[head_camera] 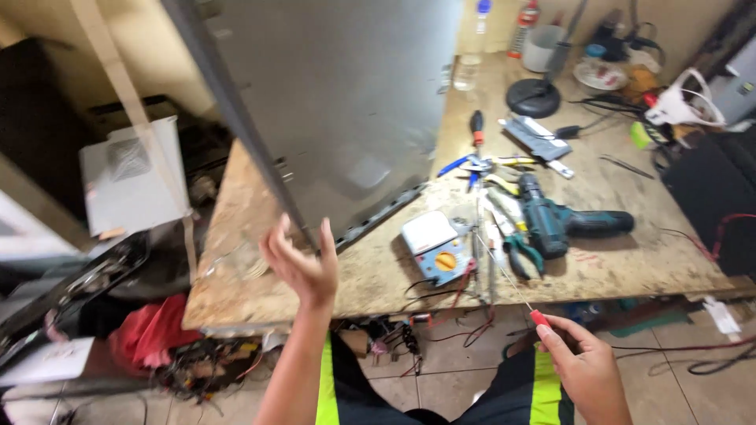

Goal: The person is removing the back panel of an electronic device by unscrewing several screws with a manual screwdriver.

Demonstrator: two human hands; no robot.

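My left hand [303, 264] is raised with fingers spread, holding nothing, just in front of the lower edge of a large grey metal panel [339, 102] that stands tilted on the wooden workbench [252, 220]. My right hand [581, 364] is low at the bench's front edge, closed on a thin screwdriver with a red handle [539, 317]; its long shaft points up and left toward the tools. A white and blue multimeter [435, 245] lies on the bench between my hands.
A teal cordless drill [563, 220], pliers, screwdrivers and cutters lie mid-bench. Bottles, a grey cup and a round black base stand at the back. Wires hang off the front edge. Boxes and red cloth clutter the floor at left.
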